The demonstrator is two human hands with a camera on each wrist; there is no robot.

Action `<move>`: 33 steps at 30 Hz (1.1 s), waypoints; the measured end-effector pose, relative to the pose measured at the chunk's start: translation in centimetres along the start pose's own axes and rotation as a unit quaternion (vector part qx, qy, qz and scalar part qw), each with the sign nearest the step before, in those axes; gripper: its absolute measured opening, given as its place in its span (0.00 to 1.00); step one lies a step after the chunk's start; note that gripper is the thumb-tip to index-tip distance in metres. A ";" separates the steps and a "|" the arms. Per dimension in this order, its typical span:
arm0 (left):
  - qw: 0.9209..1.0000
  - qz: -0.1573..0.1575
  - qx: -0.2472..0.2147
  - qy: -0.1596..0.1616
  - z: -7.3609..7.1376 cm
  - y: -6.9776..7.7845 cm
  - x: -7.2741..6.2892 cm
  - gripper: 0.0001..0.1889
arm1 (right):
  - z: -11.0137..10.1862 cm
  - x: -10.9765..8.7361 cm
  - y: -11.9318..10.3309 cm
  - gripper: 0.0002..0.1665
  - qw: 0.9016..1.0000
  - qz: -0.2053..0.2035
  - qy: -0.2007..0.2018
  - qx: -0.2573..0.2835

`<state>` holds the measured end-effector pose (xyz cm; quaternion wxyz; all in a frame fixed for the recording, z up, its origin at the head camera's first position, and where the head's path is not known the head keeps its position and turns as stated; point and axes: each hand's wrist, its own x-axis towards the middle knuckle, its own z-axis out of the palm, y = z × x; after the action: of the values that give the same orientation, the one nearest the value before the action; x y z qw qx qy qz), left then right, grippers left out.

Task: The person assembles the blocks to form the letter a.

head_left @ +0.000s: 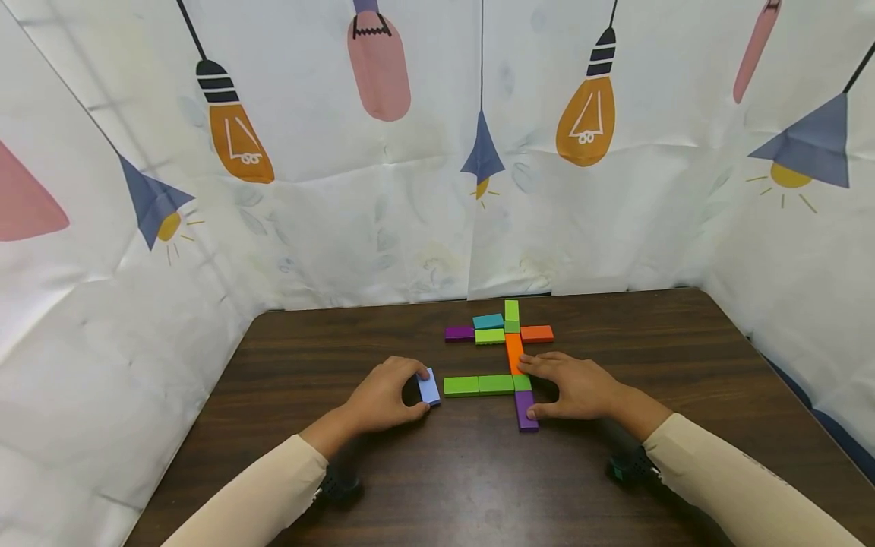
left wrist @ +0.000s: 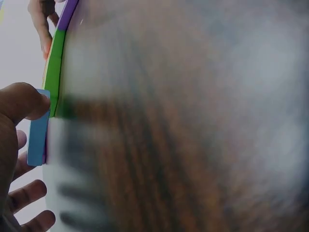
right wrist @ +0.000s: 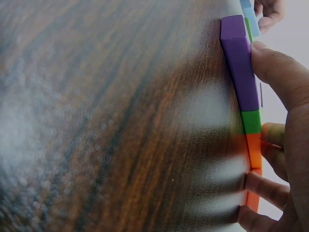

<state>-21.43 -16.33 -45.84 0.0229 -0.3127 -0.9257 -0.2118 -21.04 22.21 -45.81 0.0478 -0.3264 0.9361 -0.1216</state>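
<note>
My left hand (head_left: 386,395) pinches a light blue block (head_left: 428,389) between thumb and fingers, just left of a row of two green blocks (head_left: 478,385). In the left wrist view the light blue block (left wrist: 36,140) overlaps the end of that row. My right hand (head_left: 577,386) rests at the right side of the layout. Its thumb touches the purple block (right wrist: 239,63), and its extended fingers lie along the orange block (head_left: 514,351). A small green block (right wrist: 251,122) sits between the purple and orange ones.
Farther back, the layout continues with a lime-green block (head_left: 489,336), a teal block (head_left: 488,321), another purple block (head_left: 459,334), an orange-red block (head_left: 536,334) and an upright green piece (head_left: 512,313). A printed white cloth (head_left: 424,228) hangs behind the dark wooden table (head_left: 328,334).
</note>
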 end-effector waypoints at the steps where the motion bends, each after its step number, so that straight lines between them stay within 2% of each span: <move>1: 1.000 -0.001 -0.002 -0.003 0.1 0.1 -0.1 0.22 | 0.0 0.0 0.0 0.55 1.000 0.000 0.000 0.000; 16: 0.999 -0.002 -0.015 -0.029 0.3 1.2 -1.0 0.21 | 0.1 -0.1 0.1 0.54 1.000 -0.003 0.008 -0.003; 33: 0.999 0.030 0.000 -0.019 1.0 1.6 -1.1 0.21 | -0.2 0.0 -0.1 0.55 1.000 0.003 -0.001 -0.006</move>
<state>-19.49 -15.41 -46.28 0.0120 -0.3442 -0.9161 -0.2051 -21.01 22.15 -45.61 0.0470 -0.3237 0.9379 -0.1154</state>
